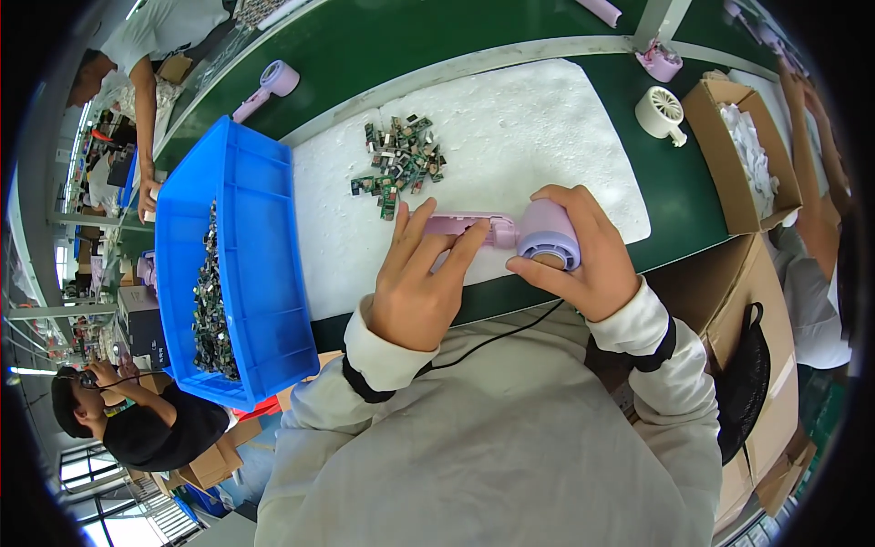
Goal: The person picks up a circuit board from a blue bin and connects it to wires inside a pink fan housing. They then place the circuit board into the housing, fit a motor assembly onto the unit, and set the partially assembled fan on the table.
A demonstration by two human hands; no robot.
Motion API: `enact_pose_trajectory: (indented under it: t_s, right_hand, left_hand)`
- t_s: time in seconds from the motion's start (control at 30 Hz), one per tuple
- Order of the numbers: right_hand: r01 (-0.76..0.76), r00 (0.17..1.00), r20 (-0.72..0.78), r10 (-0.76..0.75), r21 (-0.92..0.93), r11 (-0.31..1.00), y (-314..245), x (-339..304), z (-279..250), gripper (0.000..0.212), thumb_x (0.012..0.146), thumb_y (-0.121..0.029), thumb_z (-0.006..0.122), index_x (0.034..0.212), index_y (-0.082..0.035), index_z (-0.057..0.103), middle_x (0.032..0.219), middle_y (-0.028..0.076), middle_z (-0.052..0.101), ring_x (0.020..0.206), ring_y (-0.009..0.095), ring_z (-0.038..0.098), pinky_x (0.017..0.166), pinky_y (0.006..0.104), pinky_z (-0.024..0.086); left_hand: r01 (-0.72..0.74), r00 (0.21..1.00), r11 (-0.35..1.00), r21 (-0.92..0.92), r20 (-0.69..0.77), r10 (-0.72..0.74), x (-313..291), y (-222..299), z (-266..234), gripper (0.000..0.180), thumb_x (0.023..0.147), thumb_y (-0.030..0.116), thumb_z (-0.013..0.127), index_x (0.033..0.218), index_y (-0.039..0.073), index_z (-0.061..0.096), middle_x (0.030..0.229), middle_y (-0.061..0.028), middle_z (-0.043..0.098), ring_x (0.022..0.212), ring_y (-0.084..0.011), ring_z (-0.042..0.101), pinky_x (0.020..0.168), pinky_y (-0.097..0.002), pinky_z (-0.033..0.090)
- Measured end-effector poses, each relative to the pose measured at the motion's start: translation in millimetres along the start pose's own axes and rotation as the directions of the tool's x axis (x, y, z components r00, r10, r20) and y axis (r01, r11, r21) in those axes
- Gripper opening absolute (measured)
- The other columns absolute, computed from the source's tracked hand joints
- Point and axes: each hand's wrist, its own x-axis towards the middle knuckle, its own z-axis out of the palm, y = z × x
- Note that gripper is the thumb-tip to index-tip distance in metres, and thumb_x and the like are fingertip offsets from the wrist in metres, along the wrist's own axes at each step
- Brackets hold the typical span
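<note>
A pink and lilac handheld fan (548,230) lies sideways over the near edge of the white foam sheet (538,118). My right hand (594,253) is closed around its round head, thumb at the lower rim. The pink handle stretches left, its long side opened up so the hollow inside shows. My left hand (421,283) grips this handle, with fingertips along the opening; the thumb is mostly hidden. Just beyond my left fingers, a loose pile of small green circuit boards (406,155) rests on the foam.
A blue bin (273,264) with many more boards stands at the left. Another pink-lilac fan (279,79) lies behind it. On the green table to the right are a white fan head (659,113) and a cardboard box (720,137) of white parts. Other people work at both sides.
</note>
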Motion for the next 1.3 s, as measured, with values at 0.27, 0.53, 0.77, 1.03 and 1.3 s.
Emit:
enact_pose_trajectory:
  t_s: [0.27, 0.53, 0.77, 1.03, 1.3]
  right_hand:
    - [0.028, 1.000, 0.007, -0.028, 0.041, 0.999, 4, 0, -2, 0.067, 0.080, -0.030, 0.088, 0.130, -0.002, 0.054, 0.111, 0.015, 0.056, 0.096, 0.031, 0.060, 0.085, 0.0372, 0.050]
    - [0.033, 0.999, 0.033, -0.033, -0.005, 0.999, 6, -2, -1, 0.068, 0.080, -0.030, 0.088, 0.130, -0.001, 0.053, 0.111, 0.015, 0.056, 0.097, 0.030, 0.059, 0.086, 0.0359, 0.049]
    - [0.096, 0.995, 0.025, -0.095, -0.043, 0.994, 13, -2, 2, 0.070, 0.079, -0.030, 0.089, 0.131, -0.001, 0.053, 0.114, 0.015, 0.056, 0.099, 0.029, 0.059, 0.087, 0.0351, 0.049]
    - [0.178, 0.984, 0.020, -0.177, -0.103, 0.979, 20, -2, 3, 0.071, 0.079, -0.030, 0.089, 0.133, -0.001, 0.053, 0.114, 0.014, 0.057, 0.099, 0.029, 0.060, 0.089, 0.0354, 0.049]
    - [0.144, 0.990, 0.004, -0.144, -0.127, 0.981, 13, -3, 0, 0.067, 0.080, -0.025, 0.087, 0.132, -0.001, 0.054, 0.115, 0.014, 0.059, 0.100, 0.027, 0.062, 0.089, 0.0348, 0.049]
  left_hand:
    - [-0.021, 1.000, 0.999, 0.024, 0.004, 0.021, 1, -1, 4, 0.051, 0.076, -0.008, 0.069, 0.123, 0.010, 0.074, 0.091, -0.0105, 0.060, 0.118, -0.0405, 0.061, 0.109, -0.0626, 0.046]
    - [-0.069, 0.997, 0.997, 0.043, 0.042, 0.067, 1, -6, 5, 0.050, 0.075, -0.008, 0.068, 0.123, 0.007, 0.073, 0.091, -0.0116, 0.059, 0.115, -0.0420, 0.061, 0.107, -0.0642, 0.045]
    - [-0.096, 0.995, 0.994, 0.046, 0.036, 0.095, 0, -11, 9, 0.048, 0.075, -0.006, 0.070, 0.121, 0.006, 0.074, 0.089, -0.0109, 0.058, 0.112, -0.0415, 0.061, 0.106, -0.0654, 0.046]
    - [-0.106, 0.994, 0.992, 0.068, -0.016, 0.108, -3, -12, 12, 0.048, 0.080, -0.011, 0.071, 0.125, 0.008, 0.072, 0.092, -0.0089, 0.063, 0.115, -0.0382, 0.062, 0.109, -0.0604, 0.045]
    - [-0.140, 0.988, 0.981, 0.131, -0.053, 0.148, -7, -9, 15, 0.048, 0.079, -0.009, 0.071, 0.124, 0.008, 0.073, 0.091, -0.0084, 0.062, 0.114, -0.0377, 0.061, 0.108, -0.0608, 0.047]
